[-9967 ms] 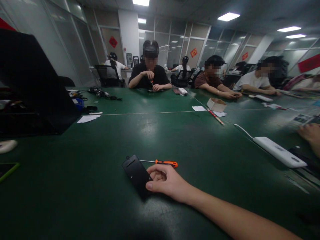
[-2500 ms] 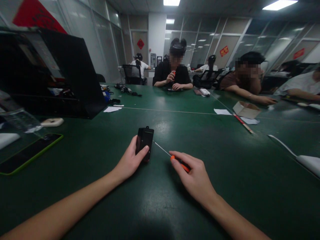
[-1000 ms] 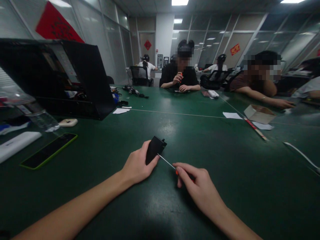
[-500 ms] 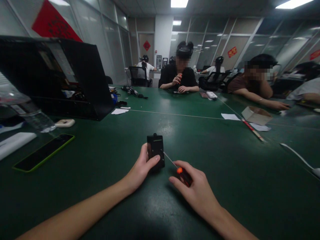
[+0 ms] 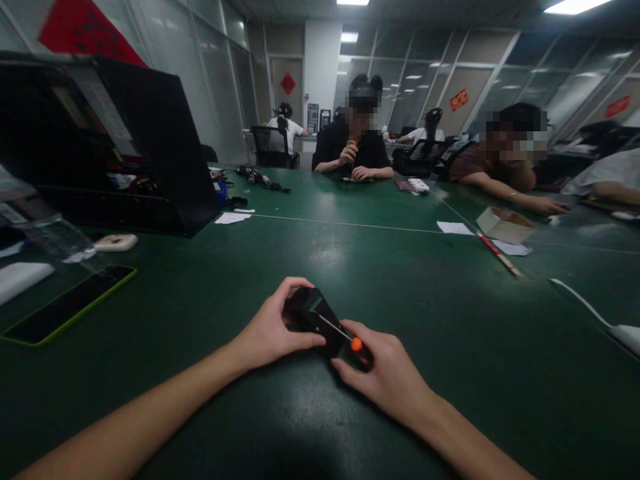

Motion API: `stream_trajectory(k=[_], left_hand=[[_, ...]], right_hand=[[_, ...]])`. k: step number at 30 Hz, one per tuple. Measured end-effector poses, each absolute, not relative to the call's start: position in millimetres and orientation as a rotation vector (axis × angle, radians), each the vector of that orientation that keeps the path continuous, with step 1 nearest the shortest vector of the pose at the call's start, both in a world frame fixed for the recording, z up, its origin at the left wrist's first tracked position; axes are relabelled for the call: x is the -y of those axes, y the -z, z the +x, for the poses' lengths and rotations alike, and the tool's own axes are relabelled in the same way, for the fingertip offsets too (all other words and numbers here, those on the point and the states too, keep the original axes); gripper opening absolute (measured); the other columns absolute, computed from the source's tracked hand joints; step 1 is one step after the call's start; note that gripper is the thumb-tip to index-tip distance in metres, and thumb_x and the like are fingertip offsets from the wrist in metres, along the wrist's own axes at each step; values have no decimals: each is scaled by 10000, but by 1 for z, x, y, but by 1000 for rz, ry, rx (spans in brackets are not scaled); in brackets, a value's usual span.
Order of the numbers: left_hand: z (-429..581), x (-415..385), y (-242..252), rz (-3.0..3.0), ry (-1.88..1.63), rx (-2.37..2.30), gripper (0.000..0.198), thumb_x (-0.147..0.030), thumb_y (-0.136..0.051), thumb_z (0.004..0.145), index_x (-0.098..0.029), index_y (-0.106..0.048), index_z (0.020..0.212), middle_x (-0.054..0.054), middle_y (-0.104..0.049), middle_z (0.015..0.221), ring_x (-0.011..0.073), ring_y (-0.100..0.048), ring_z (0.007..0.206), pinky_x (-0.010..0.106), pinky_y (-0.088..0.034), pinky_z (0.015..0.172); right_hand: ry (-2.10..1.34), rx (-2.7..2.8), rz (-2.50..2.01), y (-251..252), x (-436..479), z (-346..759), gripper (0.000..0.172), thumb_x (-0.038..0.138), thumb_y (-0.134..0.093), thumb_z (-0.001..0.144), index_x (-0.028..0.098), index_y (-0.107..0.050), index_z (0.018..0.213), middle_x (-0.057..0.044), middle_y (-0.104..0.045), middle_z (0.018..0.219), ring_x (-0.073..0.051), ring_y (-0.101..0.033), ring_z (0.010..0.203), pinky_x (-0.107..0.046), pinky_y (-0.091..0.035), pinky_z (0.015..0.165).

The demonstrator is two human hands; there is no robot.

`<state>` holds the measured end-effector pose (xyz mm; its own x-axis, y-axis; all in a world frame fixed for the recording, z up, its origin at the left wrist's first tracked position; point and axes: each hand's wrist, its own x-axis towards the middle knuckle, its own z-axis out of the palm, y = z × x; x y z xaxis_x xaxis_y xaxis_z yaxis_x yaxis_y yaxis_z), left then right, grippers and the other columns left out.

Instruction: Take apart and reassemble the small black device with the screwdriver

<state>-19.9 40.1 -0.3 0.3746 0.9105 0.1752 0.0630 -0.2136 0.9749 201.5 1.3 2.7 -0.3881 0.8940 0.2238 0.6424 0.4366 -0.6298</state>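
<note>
A small black box-shaped device (image 5: 311,308) is tilted above the green table (image 5: 240,427), with small screws on its face. Around its left side is my left hand (image 5: 273,330), closed, the thumb along the near edge. My right hand (image 5: 383,367) is closed round the handle of a screwdriver (image 5: 356,345) with an orange collar and a thin metal shaft. That shaft lies across the device's face, pointing up and left; whether its tip touches cannot be made out. The fingertips of my right hand are at the device's lower right end.
On the left lie a phone with a green edge (image 5: 70,303), a clear plastic bottle (image 5: 55,230) and a large black open case (image 5: 145,147). A small cardboard box (image 5: 505,225) and a red-and-white stick (image 5: 500,255) are at the right. Across the table sits a person (image 5: 353,143) holding an orange-handled tool.
The device has turned from upright to slanting, its lower end swung right towards my right hand. The screwdriver's shaft has gone from its side edge to across its face.
</note>
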Motion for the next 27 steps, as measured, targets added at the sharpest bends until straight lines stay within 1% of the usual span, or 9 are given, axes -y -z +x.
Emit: stream_trajectory(k=[3,6,7,9,11,13,16,19,27], left_hand=[[-33,-50,-7,1920,-807,-1047,477,-388,-812,672,-212,-592,1057,38,-663,987,230,-649,879,359,-527,790],[-37,-52,-8,2116,-727,-1053,457,-410,-758,722,-230,-636,1124,62,-684,1080,263,-634,991,420,-487,901],[-37,-51,-7,2176,-726,-1042,472,-401,-745,736,-242,-631,1165,67,-685,1119,273,-622,1047,467,-436,986],[-33,-48,-6,2293,-733,-1020,506,-387,-726,759,-260,-604,1233,71,-681,1174,282,-598,1120,547,-275,1115],[-27,-44,-6,2374,-744,-1019,542,-409,-720,772,-258,-581,1274,79,-670,1218,286,-579,1158,557,-207,1144],[-21,-40,-6,2386,-760,-1047,560,-459,-712,783,-237,-579,1279,94,-666,1230,288,-576,1151,508,-320,1081],[-13,-39,-4,2378,-769,-1057,398,-464,-662,838,-223,-645,1154,78,-696,1139,264,-605,1050,424,-438,928],[-10,-41,0,2391,-779,-1065,316,-444,-635,866,-216,-656,1084,67,-701,1075,248,-605,982,392,-452,858],[-11,-44,3,2509,-735,-1115,346,-492,-609,877,-202,-641,1063,68,-695,1030,251,-609,939,383,-416,803]], right_hand=[[-595,2234,-1301,-7,-7,210,420,248,-638,828,225,-573,1243,10,-683,782,-148,-630,627,-252,-471,610],[-493,2387,-1252,-13,-17,226,368,335,-603,899,205,-569,1242,-40,-718,928,-165,-672,733,-257,-486,648],[-413,2458,-1214,-17,-21,233,324,359,-573,927,194,-586,1206,-60,-721,978,-173,-681,775,-262,-488,664],[-151,2580,-1184,-24,-27,248,259,346,-490,980,195,-615,1150,-65,-720,946,-183,-677,791,-266,-472,655],[135,2701,-1140,-33,-32,262,261,289,-463,992,208,-618,1186,-55,-700,875,-188,-647,756,-274,-440,628],[325,2789,-1118,-41,-34,271,277,224,-488,971,229,-616,1217,-48,-678,857,-190,-613,733,-291,-411,635],[455,2826,-1088,-51,-33,276,288,168,-508,932,245,-647,1173,-49,-652,844,-187,-565,717,-313,-374,656],[484,2828,-1074,-57,-28,274,278,175,-493,923,233,-667,1132,-54,-628,808,-185,-529,700,-327,-349,669],[400,2844,-1065,-57,-27,270,274,200,-477,938,230,-679,1119,-52,-610,791,-185,-509,702,-324,-334,652]])
